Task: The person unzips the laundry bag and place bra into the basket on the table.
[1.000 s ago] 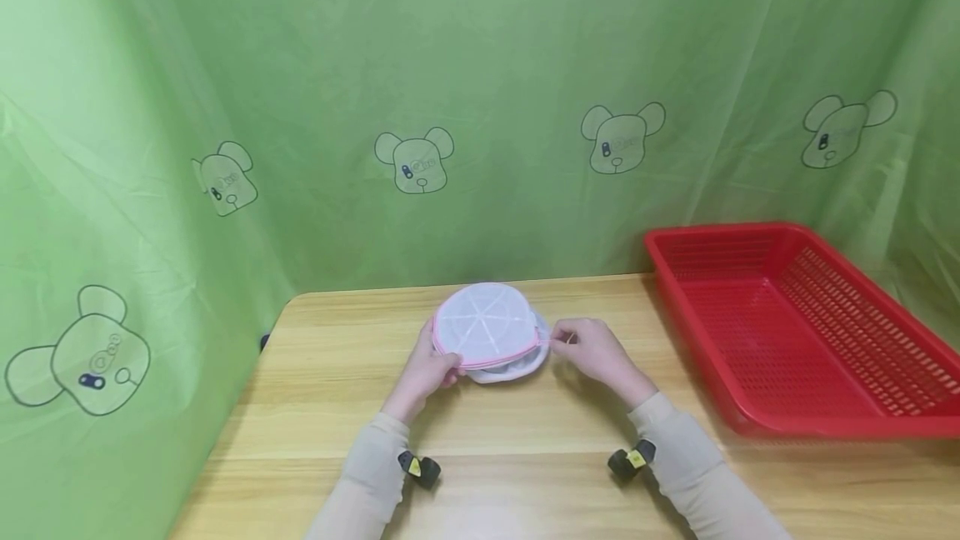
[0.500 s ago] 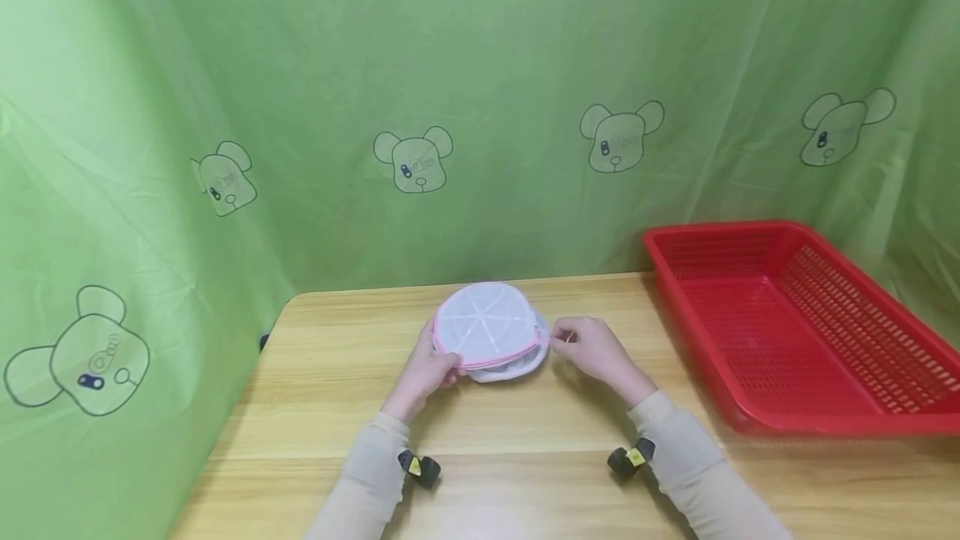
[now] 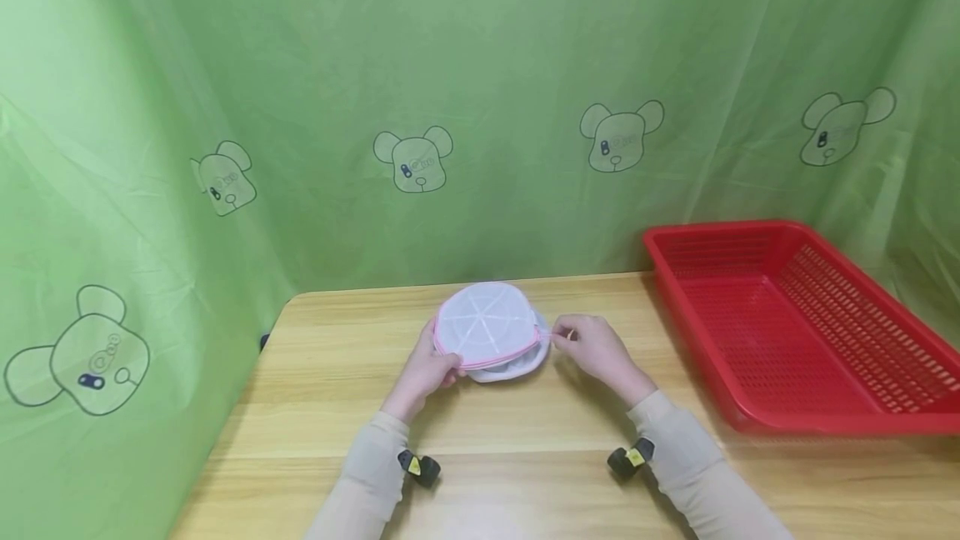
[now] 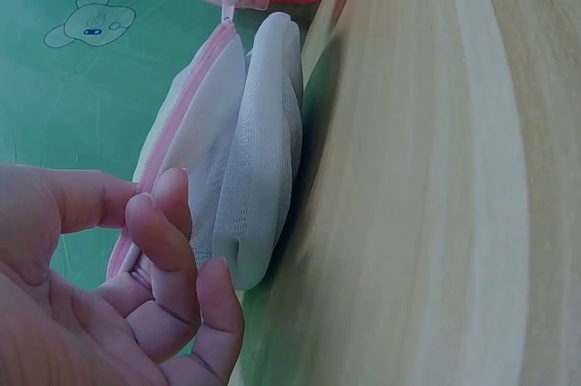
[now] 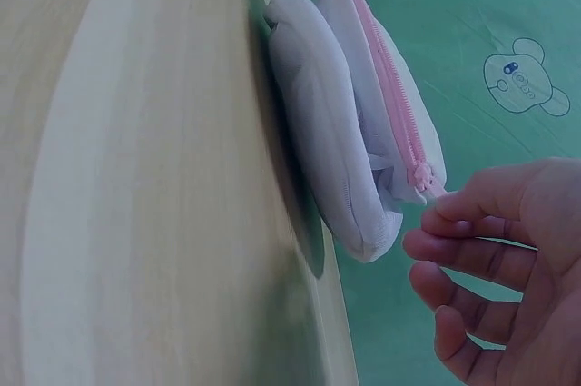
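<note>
- White mesh bag: located toward the far side of the table, between the hands; contact of its underside with the table cannot be told.
- Pink zipper: runs along the bag's rim, its pull tab at the right end.
- Left hand: grips the bag's left edge between thumb and fingers.
- Right hand: narrow pinch on the pull tab, thumb against index finger.
- Red basket: right, well apart from the bag.
- Green curtain: beyond the table's far edge and along the left, printed with bear heads.
</note>
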`<move>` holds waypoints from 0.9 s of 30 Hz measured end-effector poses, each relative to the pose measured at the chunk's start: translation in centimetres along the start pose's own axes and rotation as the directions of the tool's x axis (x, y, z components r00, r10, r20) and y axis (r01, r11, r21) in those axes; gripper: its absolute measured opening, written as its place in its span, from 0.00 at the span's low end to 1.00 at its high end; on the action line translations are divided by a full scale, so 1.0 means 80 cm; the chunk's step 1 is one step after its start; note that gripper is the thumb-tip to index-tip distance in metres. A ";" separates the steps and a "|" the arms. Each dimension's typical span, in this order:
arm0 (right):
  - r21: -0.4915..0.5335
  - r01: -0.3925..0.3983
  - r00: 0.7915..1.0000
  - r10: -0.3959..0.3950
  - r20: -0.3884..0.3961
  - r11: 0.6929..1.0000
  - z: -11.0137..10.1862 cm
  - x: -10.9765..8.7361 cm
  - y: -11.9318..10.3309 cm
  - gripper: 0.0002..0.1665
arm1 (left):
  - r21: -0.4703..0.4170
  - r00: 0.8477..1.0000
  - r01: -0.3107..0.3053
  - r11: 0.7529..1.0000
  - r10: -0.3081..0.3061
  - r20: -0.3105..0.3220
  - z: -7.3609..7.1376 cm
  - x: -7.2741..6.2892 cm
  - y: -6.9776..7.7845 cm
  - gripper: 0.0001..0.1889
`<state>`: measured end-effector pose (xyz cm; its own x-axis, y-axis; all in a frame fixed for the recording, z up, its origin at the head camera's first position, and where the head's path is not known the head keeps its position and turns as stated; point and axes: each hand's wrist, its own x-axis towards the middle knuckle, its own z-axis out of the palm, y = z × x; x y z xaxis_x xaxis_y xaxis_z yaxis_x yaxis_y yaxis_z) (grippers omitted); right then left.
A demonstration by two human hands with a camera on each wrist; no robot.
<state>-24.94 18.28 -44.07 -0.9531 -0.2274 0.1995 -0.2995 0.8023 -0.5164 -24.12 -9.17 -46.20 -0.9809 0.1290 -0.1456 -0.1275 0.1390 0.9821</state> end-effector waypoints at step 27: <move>-0.010 -0.001 1.000 0.001 0.013 1.000 -0.002 0.000 0.003 0.04 | 0.024 0.998 0.063 0.998 -0.062 -0.022 -0.002 0.001 0.003 0.49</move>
<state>-25.03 18.58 -44.04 -0.9539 -0.2337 0.1884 -0.2983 0.8079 -0.5083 -24.25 -9.32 -45.98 -0.9741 0.0981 -0.2039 -0.1855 0.1701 0.9678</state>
